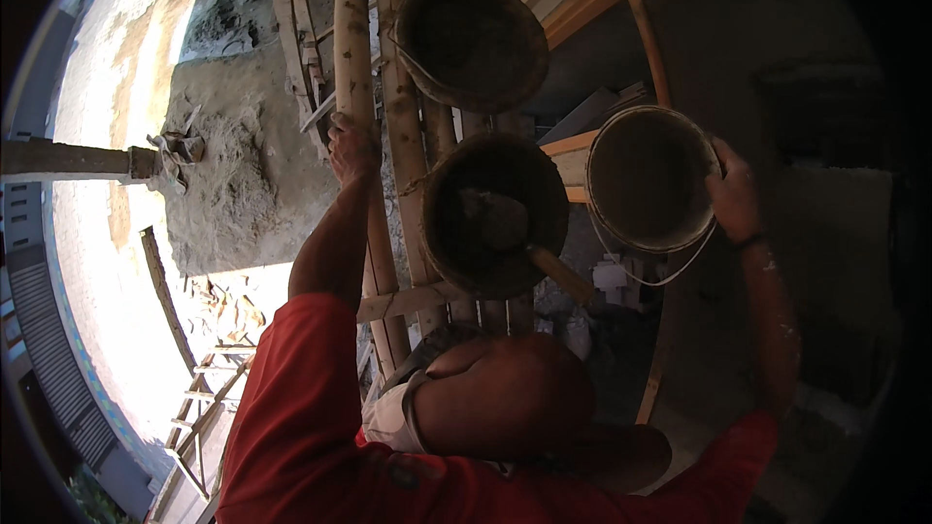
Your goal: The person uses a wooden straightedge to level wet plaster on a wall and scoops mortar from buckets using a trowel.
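Note:
My left hand (354, 150) is closed round a thick bamboo pole (353, 49) of the scaffold, left of centre. At the right, my right hand (735, 194) grips the rim of a round bucket (651, 245), its wire handle hanging down at the near side. The bucket tilts so its grey inside shows; what it holds, if anything, I cannot tell. Between my arms a dark mortar tub (434, 243) sits on the poles. In it lies a trowel (495, 217), its wooden handle over the near right edge. Neither hand touches the trowel.
A second dark tub (466, 100) stands beyond the first on the bamboo. An orange wooden frame (641, 29) rises behind the bucket. Far below left are a mound of sand or mortar (228, 180) and a wooden ladder-like frame (202, 398). My bent knee (515, 388) is close to the near tub.

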`<state>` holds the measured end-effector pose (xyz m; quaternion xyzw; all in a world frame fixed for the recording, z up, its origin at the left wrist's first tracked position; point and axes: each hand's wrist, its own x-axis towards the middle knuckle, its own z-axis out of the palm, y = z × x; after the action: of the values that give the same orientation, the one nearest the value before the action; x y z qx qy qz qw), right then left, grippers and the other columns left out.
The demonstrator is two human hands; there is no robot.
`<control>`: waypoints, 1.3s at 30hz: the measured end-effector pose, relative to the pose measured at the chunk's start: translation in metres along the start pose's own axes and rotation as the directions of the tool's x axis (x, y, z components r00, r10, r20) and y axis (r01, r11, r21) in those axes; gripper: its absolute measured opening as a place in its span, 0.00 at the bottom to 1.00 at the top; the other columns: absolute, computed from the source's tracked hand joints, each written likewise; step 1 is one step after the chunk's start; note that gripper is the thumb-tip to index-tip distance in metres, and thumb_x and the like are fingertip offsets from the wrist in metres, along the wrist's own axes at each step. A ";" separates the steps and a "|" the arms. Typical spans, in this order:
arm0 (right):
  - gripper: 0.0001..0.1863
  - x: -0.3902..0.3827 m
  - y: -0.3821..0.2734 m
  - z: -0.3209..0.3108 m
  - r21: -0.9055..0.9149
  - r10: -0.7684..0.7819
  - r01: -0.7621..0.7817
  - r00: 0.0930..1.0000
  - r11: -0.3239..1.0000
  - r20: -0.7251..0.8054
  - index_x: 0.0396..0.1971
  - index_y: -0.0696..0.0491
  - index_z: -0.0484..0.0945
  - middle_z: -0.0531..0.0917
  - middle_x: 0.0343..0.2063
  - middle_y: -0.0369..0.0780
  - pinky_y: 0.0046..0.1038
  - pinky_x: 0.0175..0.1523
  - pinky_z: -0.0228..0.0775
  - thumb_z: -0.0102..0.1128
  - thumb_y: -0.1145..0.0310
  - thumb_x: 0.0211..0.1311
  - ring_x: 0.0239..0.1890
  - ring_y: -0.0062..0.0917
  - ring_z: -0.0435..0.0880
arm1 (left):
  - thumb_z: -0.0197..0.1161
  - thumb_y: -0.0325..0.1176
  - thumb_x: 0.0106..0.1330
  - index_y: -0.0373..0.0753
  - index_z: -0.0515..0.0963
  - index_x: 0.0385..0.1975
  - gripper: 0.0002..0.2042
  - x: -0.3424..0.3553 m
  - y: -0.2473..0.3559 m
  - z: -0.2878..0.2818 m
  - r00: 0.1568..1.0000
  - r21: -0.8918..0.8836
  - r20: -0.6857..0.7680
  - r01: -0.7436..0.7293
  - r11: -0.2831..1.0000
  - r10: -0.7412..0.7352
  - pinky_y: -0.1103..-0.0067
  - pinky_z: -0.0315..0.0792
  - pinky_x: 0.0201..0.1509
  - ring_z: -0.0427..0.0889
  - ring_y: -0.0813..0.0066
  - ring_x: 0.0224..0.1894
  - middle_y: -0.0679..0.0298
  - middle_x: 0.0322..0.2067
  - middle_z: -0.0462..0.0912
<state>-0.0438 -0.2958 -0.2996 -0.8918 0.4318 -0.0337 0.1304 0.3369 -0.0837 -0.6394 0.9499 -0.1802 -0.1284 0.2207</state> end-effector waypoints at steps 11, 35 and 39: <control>0.26 0.001 -0.033 0.019 -0.122 -0.064 0.068 0.997 0.990 0.044 0.52 0.63 0.71 0.79 0.45 0.55 0.36 0.56 0.69 0.45 0.78 0.49 0.49 0.46 0.78 | 0.59 0.51 0.61 0.30 0.53 0.62 0.38 0.002 -0.004 -0.001 1.000 -0.027 0.017 0.017 0.999 -0.016 0.63 0.73 0.50 0.75 0.48 0.50 0.44 0.48 0.71; 0.27 0.006 -0.042 0.022 -0.128 -0.015 0.035 0.988 0.991 0.153 0.53 0.65 0.69 0.77 0.48 0.55 0.35 0.60 0.65 0.43 0.79 0.47 0.54 0.45 0.75 | 0.60 0.49 0.59 0.31 0.54 0.62 0.38 0.003 -0.006 -0.005 1.000 -0.046 0.024 0.013 0.999 -0.012 0.63 0.72 0.50 0.75 0.49 0.49 0.45 0.48 0.72; 0.27 0.005 -0.035 0.022 -0.154 -0.113 0.133 0.985 0.979 0.129 0.53 0.65 0.70 0.77 0.48 0.55 0.36 0.59 0.66 0.44 0.79 0.48 0.53 0.46 0.76 | 0.61 0.50 0.59 0.31 0.54 0.62 0.38 0.003 -0.003 -0.005 1.000 -0.051 0.028 0.014 0.999 -0.012 0.63 0.72 0.49 0.75 0.50 0.49 0.45 0.47 0.72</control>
<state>-0.0100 -0.2745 -0.3120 -0.9249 0.3685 0.0472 0.0808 0.3421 -0.0800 -0.6368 0.9432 -0.1738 -0.1476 0.2417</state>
